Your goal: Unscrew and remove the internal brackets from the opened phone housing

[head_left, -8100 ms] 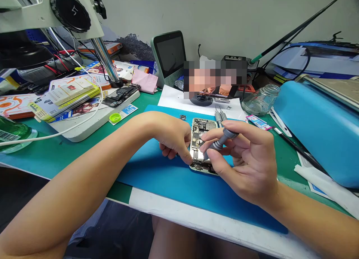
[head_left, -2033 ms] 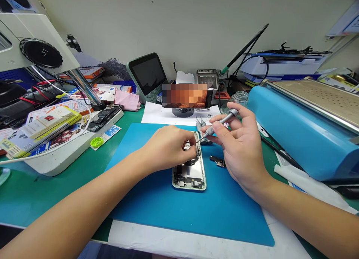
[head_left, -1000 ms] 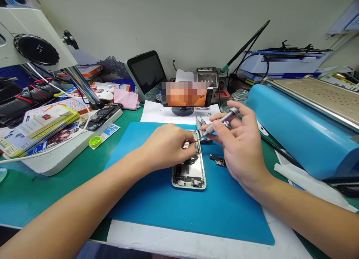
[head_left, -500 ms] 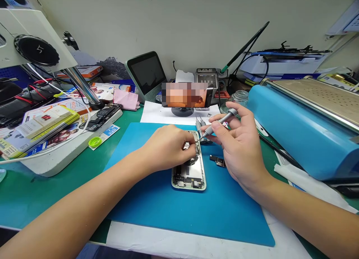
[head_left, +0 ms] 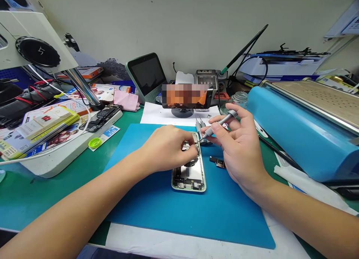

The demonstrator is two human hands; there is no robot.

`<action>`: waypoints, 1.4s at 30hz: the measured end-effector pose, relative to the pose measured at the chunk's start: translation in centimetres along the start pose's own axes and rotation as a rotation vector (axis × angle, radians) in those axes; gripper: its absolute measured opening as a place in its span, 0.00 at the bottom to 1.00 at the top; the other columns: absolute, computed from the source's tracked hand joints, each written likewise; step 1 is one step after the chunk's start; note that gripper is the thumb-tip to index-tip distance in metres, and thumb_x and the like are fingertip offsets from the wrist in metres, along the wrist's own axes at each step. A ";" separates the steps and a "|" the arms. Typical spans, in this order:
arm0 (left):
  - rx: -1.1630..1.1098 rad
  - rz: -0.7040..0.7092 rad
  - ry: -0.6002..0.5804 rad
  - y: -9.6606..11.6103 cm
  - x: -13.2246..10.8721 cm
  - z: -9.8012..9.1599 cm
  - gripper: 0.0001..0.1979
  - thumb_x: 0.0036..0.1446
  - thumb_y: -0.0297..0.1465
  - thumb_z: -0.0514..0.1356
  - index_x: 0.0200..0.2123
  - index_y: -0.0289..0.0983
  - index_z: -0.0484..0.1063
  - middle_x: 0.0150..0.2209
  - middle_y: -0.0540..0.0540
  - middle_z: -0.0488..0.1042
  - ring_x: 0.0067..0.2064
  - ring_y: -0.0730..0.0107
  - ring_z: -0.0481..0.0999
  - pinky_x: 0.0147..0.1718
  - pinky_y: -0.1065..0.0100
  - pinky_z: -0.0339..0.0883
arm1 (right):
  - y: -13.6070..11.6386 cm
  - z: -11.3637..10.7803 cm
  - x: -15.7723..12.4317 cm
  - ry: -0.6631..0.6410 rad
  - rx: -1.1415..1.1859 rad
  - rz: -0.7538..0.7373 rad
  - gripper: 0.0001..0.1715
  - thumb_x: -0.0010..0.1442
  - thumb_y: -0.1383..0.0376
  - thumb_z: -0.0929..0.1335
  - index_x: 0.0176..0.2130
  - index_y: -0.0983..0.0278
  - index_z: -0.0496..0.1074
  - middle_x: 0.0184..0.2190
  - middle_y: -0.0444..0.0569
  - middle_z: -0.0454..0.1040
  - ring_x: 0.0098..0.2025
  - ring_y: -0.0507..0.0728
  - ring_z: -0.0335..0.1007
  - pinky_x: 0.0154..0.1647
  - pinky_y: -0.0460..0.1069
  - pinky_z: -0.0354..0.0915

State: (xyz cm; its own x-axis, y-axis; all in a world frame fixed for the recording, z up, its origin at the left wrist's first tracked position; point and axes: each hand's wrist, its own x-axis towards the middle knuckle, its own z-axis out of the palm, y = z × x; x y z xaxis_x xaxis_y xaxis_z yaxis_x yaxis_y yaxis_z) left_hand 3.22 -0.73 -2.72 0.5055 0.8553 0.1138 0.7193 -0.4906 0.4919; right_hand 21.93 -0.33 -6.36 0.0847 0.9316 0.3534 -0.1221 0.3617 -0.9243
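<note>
An opened phone with its inner parts bare lies on a blue work mat. My left hand rests over the phone's upper half, fingers curled and pinched on something small inside it that I cannot make out. My right hand grips a slim grey screwdriver, whose tip points at the phone's top right edge beside my left fingertips. A small dark loose part lies on the mat just right of the phone, near my right palm.
Two more screwdrivers lie behind the phone. A microscope stand on its white base, a small screen, a glass jar and a large blue machine ring the mat. A green cap lies left.
Since eight seconds ago both hands have shifted from the phone's lower end to its top, and the small dark part now lies on the mat. In the last second almost nothing moved.
</note>
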 end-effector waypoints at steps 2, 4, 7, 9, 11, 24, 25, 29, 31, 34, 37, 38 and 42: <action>0.013 -0.022 0.012 0.1 0.1 -0.1 0.10 0.58 0.34 0.58 0.27 0.39 0.77 0.19 0.54 0.66 0.22 0.71 0.59 0.24 0.65 0.47 | -0.1 0.0 0.0 -0.001 0.000 0.006 0.27 0.64 0.68 0.73 0.58 0.52 0.64 0.41 0.41 0.77 0.36 0.54 0.83 0.42 0.52 0.84; 0.035 -0.049 0.031 0.1 0.2 -0.2 0.11 0.57 0.34 0.57 0.25 0.39 0.73 0.19 0.53 0.64 0.22 0.71 0.58 0.24 0.64 0.46 | -0.1 0.0 0.0 -0.003 -0.003 0.006 0.27 0.64 0.68 0.73 0.58 0.52 0.64 0.41 0.41 0.77 0.37 0.55 0.83 0.44 0.54 0.85; 0.079 -0.090 0.047 -0.2 0.4 -0.7 0.12 0.56 0.33 0.56 0.21 0.39 0.65 0.19 0.53 0.63 0.23 0.71 0.58 0.25 0.63 0.46 | -0.3 0.0 -0.1 -0.010 -0.024 0.001 0.27 0.64 0.68 0.73 0.59 0.52 0.64 0.41 0.42 0.77 0.38 0.55 0.84 0.45 0.54 0.85; 0.109 -0.117 0.022 -0.5 0.4 -1.2 0.13 0.55 0.33 0.57 0.19 0.40 0.61 0.19 0.52 0.62 0.24 0.70 0.57 0.25 0.62 0.45 | -0.5 0.0 -0.2 -0.023 -0.037 -0.011 0.27 0.64 0.68 0.73 0.58 0.52 0.64 0.41 0.42 0.77 0.39 0.55 0.84 0.44 0.53 0.84; 0.131 -0.145 -0.039 -0.9 0.2 -1.9 0.15 0.54 0.34 0.58 0.18 0.40 0.59 0.18 0.52 0.60 0.23 0.69 0.56 0.24 0.61 0.44 | -0.7 0.1 -0.5 -0.049 -0.048 -0.037 0.27 0.65 0.69 0.73 0.58 0.51 0.64 0.41 0.42 0.77 0.39 0.55 0.84 0.43 0.52 0.84; 0.005 -0.282 -0.660 -0.8 -0.8 -4.7 0.16 0.56 0.41 0.63 0.20 0.41 0.71 0.21 0.51 0.76 0.24 0.68 0.71 0.21 0.68 0.57 | -2.1 0.2 -4.1 -0.501 -0.150 -0.375 0.38 0.66 0.78 0.69 0.64 0.45 0.65 0.43 0.43 0.76 0.42 0.54 0.80 0.40 0.49 0.82; 0.001 -0.291 -0.684 -0.8 -0.8 -4.7 0.16 0.57 0.42 0.63 0.21 0.41 0.72 0.22 0.50 0.77 0.25 0.67 0.72 0.22 0.68 0.58 | -2.0 0.2 -4.2 -0.519 -0.148 -0.388 0.39 0.66 0.79 0.69 0.65 0.45 0.64 0.44 0.44 0.76 0.43 0.54 0.80 0.40 0.49 0.82; -0.028 -0.287 -0.709 -0.9 -1.0 -4.6 0.18 0.58 0.42 0.64 0.20 0.40 0.72 0.22 0.49 0.78 0.25 0.67 0.73 0.22 0.68 0.59 | -1.7 0.5 -4.2 -0.579 -0.163 -0.423 0.42 0.66 0.80 0.69 0.67 0.45 0.63 0.46 0.45 0.75 0.46 0.54 0.80 0.41 0.48 0.83; -0.035 -0.282 -0.712 -1.1 -1.0 -4.5 0.18 0.58 0.42 0.65 0.19 0.40 0.73 0.22 0.49 0.78 0.24 0.66 0.72 0.21 0.68 0.57 | -1.6 0.6 -4.2 -0.602 -0.171 -0.432 0.42 0.66 0.80 0.69 0.68 0.45 0.62 0.46 0.45 0.75 0.46 0.53 0.80 0.42 0.48 0.83; -0.026 -0.268 -0.717 -1.3 -0.9 -4.4 0.18 0.58 0.43 0.65 0.20 0.40 0.74 0.22 0.48 0.79 0.24 0.67 0.71 0.21 0.67 0.56 | -1.5 0.7 -4.1 -0.618 -0.179 -0.426 0.43 0.66 0.81 0.68 0.68 0.45 0.62 0.46 0.45 0.74 0.47 0.53 0.80 0.43 0.48 0.83; -0.026 -0.269 -0.722 -1.4 -0.7 -4.3 0.18 0.59 0.43 0.65 0.20 0.40 0.74 0.22 0.49 0.79 0.24 0.68 0.72 0.21 0.68 0.57 | -1.4 0.7 -4.1 -0.644 -0.187 -0.422 0.43 0.66 0.80 0.69 0.69 0.45 0.61 0.46 0.46 0.74 0.46 0.53 0.79 0.43 0.47 0.83; -0.029 -0.272 -0.725 -1.4 -0.7 -4.3 0.18 0.58 0.42 0.65 0.21 0.40 0.74 0.22 0.49 0.79 0.24 0.68 0.73 0.21 0.69 0.58 | -1.4 0.7 -4.1 -0.654 -0.191 -0.422 0.43 0.66 0.80 0.69 0.69 0.46 0.61 0.47 0.46 0.74 0.46 0.53 0.79 0.42 0.48 0.83; -0.036 -0.266 -0.724 -1.4 -0.7 -4.3 0.18 0.59 0.42 0.65 0.20 0.40 0.74 0.22 0.50 0.79 0.24 0.68 0.74 0.21 0.69 0.60 | -1.4 0.7 -4.1 -0.666 -0.213 -0.410 0.42 0.67 0.79 0.68 0.69 0.45 0.60 0.47 0.47 0.74 0.45 0.54 0.80 0.42 0.50 0.84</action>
State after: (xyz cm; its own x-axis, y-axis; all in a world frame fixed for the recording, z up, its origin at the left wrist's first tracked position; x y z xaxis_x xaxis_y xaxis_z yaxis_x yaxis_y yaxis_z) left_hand -0.19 0.04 0.22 0.5128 0.6153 -0.5987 0.8503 -0.2675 0.4533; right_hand 21.06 -4.65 -6.43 -0.5328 0.5763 0.6197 -0.0127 0.7268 -0.6867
